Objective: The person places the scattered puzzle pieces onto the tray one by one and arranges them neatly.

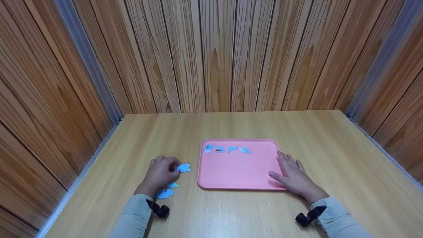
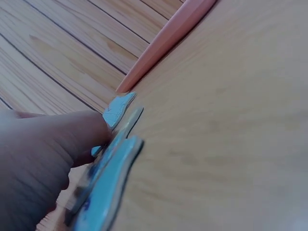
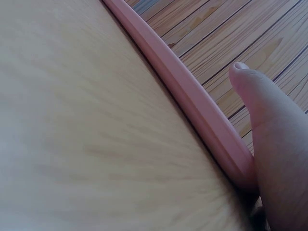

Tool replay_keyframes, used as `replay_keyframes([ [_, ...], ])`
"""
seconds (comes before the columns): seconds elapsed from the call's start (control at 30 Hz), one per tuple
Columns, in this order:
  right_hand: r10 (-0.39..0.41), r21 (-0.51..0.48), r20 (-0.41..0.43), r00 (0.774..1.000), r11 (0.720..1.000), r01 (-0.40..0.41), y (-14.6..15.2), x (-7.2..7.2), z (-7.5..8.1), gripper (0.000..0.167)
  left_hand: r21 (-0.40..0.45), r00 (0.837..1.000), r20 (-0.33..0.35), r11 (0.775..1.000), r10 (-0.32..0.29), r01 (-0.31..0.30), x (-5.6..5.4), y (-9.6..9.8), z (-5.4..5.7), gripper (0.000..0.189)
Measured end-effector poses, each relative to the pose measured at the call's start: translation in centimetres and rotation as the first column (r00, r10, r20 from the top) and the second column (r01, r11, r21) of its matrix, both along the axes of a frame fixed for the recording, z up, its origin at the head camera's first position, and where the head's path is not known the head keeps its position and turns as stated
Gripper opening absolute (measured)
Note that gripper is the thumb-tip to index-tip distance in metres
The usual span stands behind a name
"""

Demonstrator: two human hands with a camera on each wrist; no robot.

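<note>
In the head view my left hand [image 1: 161, 172] pinches a flat light-blue puzzle piece [image 1: 184, 168] between thumb and fingers, left of the pink tray [image 1: 238, 189]. Two more pieces lie on the table below that hand: a blue one with a green tip [image 1: 173, 185] and a plain blue one [image 1: 164, 193]. The left wrist view shows the pinched piece [image 2: 117, 109] partly hidden by the thumb, with the nearer blue piece [image 2: 107, 185] in front. My right hand [image 1: 293, 173] rests with spread fingers at the tray's right edge, thumb over its inside.
Several small blue pieces stand in a row along the tray's far side, among them one with red [image 1: 219, 150] and a plain one at the row's right end [image 1: 245, 150]. A wood-panelled wall [image 1: 218, 59] closes off the far edge of the wooden table [image 1: 231, 215].
</note>
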State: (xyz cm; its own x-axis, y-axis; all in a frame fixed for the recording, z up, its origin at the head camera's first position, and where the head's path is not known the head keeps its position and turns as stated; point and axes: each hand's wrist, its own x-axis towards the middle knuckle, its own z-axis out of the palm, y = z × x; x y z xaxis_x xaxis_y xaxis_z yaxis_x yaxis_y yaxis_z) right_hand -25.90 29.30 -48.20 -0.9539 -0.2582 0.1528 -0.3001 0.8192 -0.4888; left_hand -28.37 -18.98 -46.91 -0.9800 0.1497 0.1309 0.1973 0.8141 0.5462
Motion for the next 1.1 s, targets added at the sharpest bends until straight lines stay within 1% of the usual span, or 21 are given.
replay_keyframes([
  [0.07, -0.004, 0.000, 0.006, 1.000, 1.000, 0.004, 0.0, 0.1, 0.0, 0.094, -0.017, 0.999, 0.030, 1.000, -0.012, 0.012, -0.1, 0.1, 0.4, 0.014],
  [0.13, -0.006, 0.003, 0.008, 1.000, 1.000, 0.006, 0.0, 0.1, 0.0, 0.094, -0.052, 0.998, 0.061, 0.999, -0.008, 0.011, -0.1, 0.1, 0.7, 0.015],
  [0.23, 0.000, 0.007, 0.009, 1.000, 1.000, -0.001, -0.1, 0.0, -0.1, 0.094, -0.097, 0.997, 0.071, 0.995, -0.014, 0.021, -0.3, 0.1, 1.0, 0.014],
  [0.3, 0.004, 0.004, 0.013, 1.000, 1.000, -0.004, -0.1, 0.0, -0.2, 0.094, -0.090, 0.996, 0.084, 0.996, -0.003, 0.010, -0.3, 0.0, 0.9, 0.014],
  [0.43, 0.007, 0.004, 0.012, 1.000, 1.000, -0.007, 0.0, 0.2, -0.1, 0.094, -0.016, 0.990, 0.136, 0.999, 0.041, -0.039, -0.3, 0.1, 0.9, 0.012],
  [0.47, 0.005, 0.004, 0.012, 1.000, 1.000, -0.005, 0.0, 0.3, 0.0, 0.094, -0.006, 0.989, 0.138, 0.999, 0.047, -0.047, -0.4, 0.2, 0.9, 0.012],
  [0.6, 0.008, 0.006, 0.002, 1.000, 1.000, -0.008, -0.1, 0.2, 0.0, 0.093, 0.012, 0.992, 0.114, 0.998, 0.061, -0.062, -0.8, 0.9, 1.2, 0.013],
  [0.7, 0.006, 0.008, 0.005, 1.000, 1.000, -0.006, -0.1, 0.1, 0.0, 0.093, 0.009, 0.994, 0.087, 0.998, 0.066, -0.067, -1.1, 1.5, 1.4, 0.015],
  [0.83, 0.004, 0.014, 0.015, 1.000, 1.000, -0.005, -0.2, 0.0, -0.1, 0.094, 0.043, 0.992, 0.080, 0.994, 0.095, -0.098, -1.4, 2.2, 1.6, 0.018],
  [0.93, 0.005, 0.006, 0.017, 1.000, 1.000, -0.005, -0.1, 0.0, 0.0, 0.094, 0.058, 0.995, 0.041, 0.994, 0.090, -0.092, -1.6, 2.7, 1.7, 0.017],
  [1.07, 0.004, -0.004, 0.018, 1.000, 1.000, -0.004, -0.1, 0.0, 0.1, 0.095, 0.030, 0.998, -0.039, 0.999, 0.041, -0.040, -2.0, 3.6, 1.9, 0.016],
  [1.1, 0.004, -0.004, 0.018, 1.000, 1.000, -0.004, -0.1, 0.0, 0.1, 0.095, 0.026, 0.998, -0.047, 0.999, 0.037, -0.036, -2.1, 3.8, 2.0, 0.017],
])
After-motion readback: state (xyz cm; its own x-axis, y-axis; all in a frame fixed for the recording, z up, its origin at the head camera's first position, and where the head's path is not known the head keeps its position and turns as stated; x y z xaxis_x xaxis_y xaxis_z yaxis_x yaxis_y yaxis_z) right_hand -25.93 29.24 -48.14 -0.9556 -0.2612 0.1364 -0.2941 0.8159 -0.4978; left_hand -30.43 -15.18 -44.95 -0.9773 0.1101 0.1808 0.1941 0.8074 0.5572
